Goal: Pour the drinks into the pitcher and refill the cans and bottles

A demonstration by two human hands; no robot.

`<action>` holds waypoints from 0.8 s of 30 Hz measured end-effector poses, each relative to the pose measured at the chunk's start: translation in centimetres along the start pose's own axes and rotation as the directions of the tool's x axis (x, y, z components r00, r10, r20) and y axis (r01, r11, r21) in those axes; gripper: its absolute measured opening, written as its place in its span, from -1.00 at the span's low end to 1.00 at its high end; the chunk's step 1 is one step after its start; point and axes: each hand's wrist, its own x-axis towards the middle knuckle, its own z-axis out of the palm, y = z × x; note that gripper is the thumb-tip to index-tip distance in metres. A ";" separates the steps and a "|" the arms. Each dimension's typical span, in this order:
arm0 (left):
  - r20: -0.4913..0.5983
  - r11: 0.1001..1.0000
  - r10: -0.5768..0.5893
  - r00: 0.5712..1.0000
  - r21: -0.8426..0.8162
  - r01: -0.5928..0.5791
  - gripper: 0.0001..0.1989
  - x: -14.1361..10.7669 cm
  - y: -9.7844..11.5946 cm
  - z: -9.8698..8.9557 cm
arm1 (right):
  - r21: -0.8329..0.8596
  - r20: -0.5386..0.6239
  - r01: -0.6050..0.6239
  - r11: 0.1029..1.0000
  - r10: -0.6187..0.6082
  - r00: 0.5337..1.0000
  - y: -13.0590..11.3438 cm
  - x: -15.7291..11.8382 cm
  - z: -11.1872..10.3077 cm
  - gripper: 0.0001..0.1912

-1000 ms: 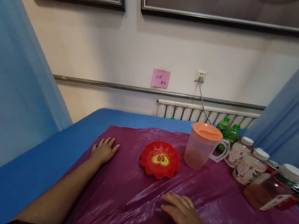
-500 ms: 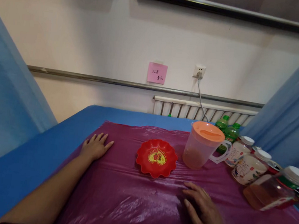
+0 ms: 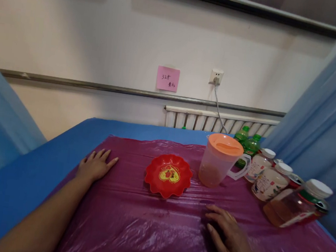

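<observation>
My left hand [image 3: 95,167] lies flat on the purple plastic sheet [image 3: 126,226], left of a red scalloped plate [image 3: 154,181] with a yellow heart print. It holds nothing and its fingers are spread. On the right, my right hand [image 3: 228,234] is nearest the plate and the pitcher, its fingers loosely bent and a little apart with nothing in them. Whether it touches the sheet I cannot tell. Behind it stands a clear pitcher [image 3: 214,167] with an orange lid and some brownish liquid at the bottom.
Several bottles stand right of the pitcher: green ones [image 3: 252,143], white-capped labelled ones [image 3: 270,182], and one with amber liquid [image 3: 286,208]. Drink cans [image 3: 295,181] stand among them. Blue curtains [image 3: 325,99] flank the blue-covered table [image 3: 28,183]. A radiator [image 3: 195,121] is behind.
The view has turned slightly to the right, so the plate, pitcher and bottles appear further left. Both hands keep about the same pose, and nothing was taken hold of.
</observation>
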 end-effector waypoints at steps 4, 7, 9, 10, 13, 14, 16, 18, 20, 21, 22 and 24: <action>0.013 0.999 -0.017 1.000 -0.038 0.018 -0.19 -0.2 0.0 -0.9 | -0.011 0.001 -0.001 1.000 0.001 1.000 0.7 -1.2 -0.8 -0.73; -0.050 0.997 -0.004 0.999 -0.075 0.001 -0.21 -2.1 -0.7 -1.8 | -0.026 0.036 0.058 0.998 -0.057 0.998 1.1 -2.4 -1.1 -0.73; -0.090 0.995 0.051 0.995 -0.076 -0.058 -0.22 -4.7 -1.6 -1.9 | -0.037 0.065 0.129 0.991 -0.127 0.990 1.4 -3.2 -1.0 -0.75; -0.096 0.992 0.088 0.991 -0.076 -0.096 -0.23 -6.4 -2.2 -1.6 | -0.043 0.075 0.168 0.985 -0.164 0.984 1.5 -3.6 -0.9 -0.76; -0.059 0.974 0.198 0.978 -0.098 -0.203 -0.25 -11.8 -4.1 -0.2 | -0.075 0.101 0.244 0.967 -0.236 0.967 1.9 -4.6 -0.1 -0.76; -0.042 0.973 0.204 0.978 -0.099 -0.207 -0.24 -13.4 -4.8 0.4 | -0.089 0.111 0.258 0.962 -0.248 0.962 1.9 -4.8 0.2 -0.76; -0.015 0.979 0.188 0.982 -0.080 -0.189 -0.22 -16.0 -6.0 1.2 | -0.115 0.139 0.290 0.950 -0.274 0.952 1.8 -5.1 0.7 -0.74; -0.030 0.986 0.159 0.987 -0.049 -0.160 -0.20 -17.6 -6.8 1.5 | -0.125 0.170 0.317 0.940 -0.295 0.940 1.6 -5.3 0.8 -0.70; -0.055 0.991 0.130 0.990 -0.028 -0.131 -0.18 -18.2 -7.4 1.1 | -0.116 0.192 0.317 0.941 -0.292 0.937 1.5 -5.4 0.8 -0.67; -0.062 0.993 0.117 0.991 -0.024 -0.118 -0.18 -18.2 -7.5 0.9 | -0.105 0.201 0.311 0.945 -0.286 0.937 1.4 -5.5 0.7 -0.66; -0.065 0.994 0.103 0.993 -0.021 -0.104 -0.17 -18.2 -7.6 0.6 | -0.094 0.208 0.302 0.949 -0.278 0.938 1.4 -5.6 0.6 -0.65; -0.073 0.997 0.077 0.994 -0.016 -0.079 -0.16 -18.0 -7.8 0.2 | -0.076 0.212 0.295 0.953 -0.273 0.938 1.4 -5.7 0.4 -0.64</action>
